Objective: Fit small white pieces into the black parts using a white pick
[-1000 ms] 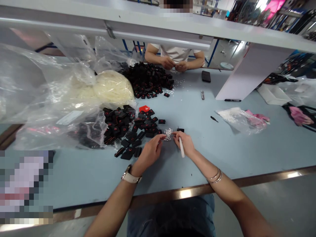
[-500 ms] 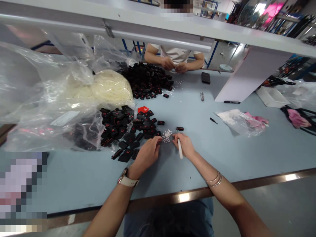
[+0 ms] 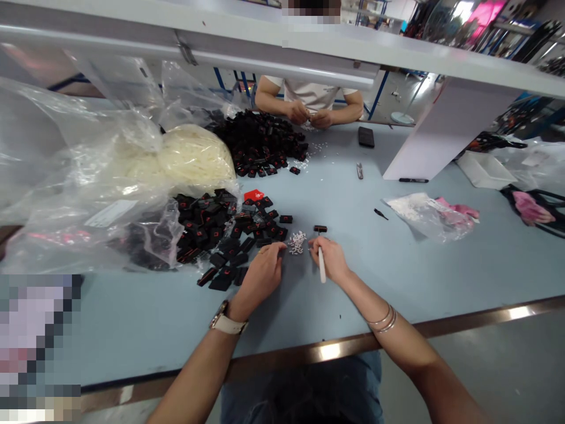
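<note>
Beside a small pile of tiny white pieces (image 3: 297, 242) is my left hand (image 3: 261, 272), its fingers curled together and the thumb close to them. Whether a small piece sits between those fingertips cannot be made out. On the pile's right side, my right hand (image 3: 331, 259) grips a slim tool with a white handle (image 3: 322, 268); its working end is hidden by the fingers. Just beyond that hand lies a small black rectangular part (image 3: 320, 228). A heap of black parts with red marks (image 3: 216, 234) spreads to the left of the pile.
Large clear plastic bags (image 3: 194, 156) of pale and dark pieces stand at left. Across the table, a person's hands (image 3: 309, 115) work beside another black heap (image 3: 265, 141). A shelf (image 3: 282, 44) spans above, with an upright panel (image 3: 435, 129) at right.
My left hand has drawn back slightly to the left from the white pile. The right hand keeps nearly the same place with the white-handled tool. The whole view has shifted a little.
</note>
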{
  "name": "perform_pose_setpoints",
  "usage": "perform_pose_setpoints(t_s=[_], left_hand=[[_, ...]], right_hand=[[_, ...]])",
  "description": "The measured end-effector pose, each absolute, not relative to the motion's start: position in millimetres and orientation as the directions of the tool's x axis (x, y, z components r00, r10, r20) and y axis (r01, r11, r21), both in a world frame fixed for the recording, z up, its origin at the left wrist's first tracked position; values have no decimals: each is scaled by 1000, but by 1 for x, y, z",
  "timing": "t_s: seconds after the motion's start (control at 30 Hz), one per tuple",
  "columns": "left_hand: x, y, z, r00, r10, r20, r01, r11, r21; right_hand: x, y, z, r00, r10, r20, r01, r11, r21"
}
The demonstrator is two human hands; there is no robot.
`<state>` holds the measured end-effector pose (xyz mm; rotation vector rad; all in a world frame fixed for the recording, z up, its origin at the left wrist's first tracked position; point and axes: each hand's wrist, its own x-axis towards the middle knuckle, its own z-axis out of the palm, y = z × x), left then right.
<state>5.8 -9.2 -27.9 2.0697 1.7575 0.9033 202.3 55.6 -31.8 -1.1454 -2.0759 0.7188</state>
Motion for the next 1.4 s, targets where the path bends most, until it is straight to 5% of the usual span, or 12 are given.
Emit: perform_pose_setpoints(t_s=[0.13, 0.33, 0.6, 0.83, 1.1, 1.4], left_hand=[[9, -11, -21, 91, 956, 281, 715, -259, 649], [2, -10, -11, -39, 952, 304, 722, -184, 667], [9, -8, -24, 131, 960, 248, 746, -260, 613], [8, -9, -20, 79, 946, 314, 705, -275, 653], [9, -7, -23, 171, 938, 300, 721, -327, 611], [-9, -8, -13, -210, 817, 537, 782, -190, 594]], right_hand=[[199, 53, -27, -407, 860, 307, 406, 472, -783], [205, 56, -23, -387, 866, 317, 505, 487, -713], [209, 51, -18, -584, 787, 200, 559, 568, -604], [208, 50, -18, -545, 789, 284, 455, 563, -690], [200, 49, -22, -613, 743, 267, 484, 621, -617], [221, 63, -20, -426, 855, 296, 602, 512, -612]])
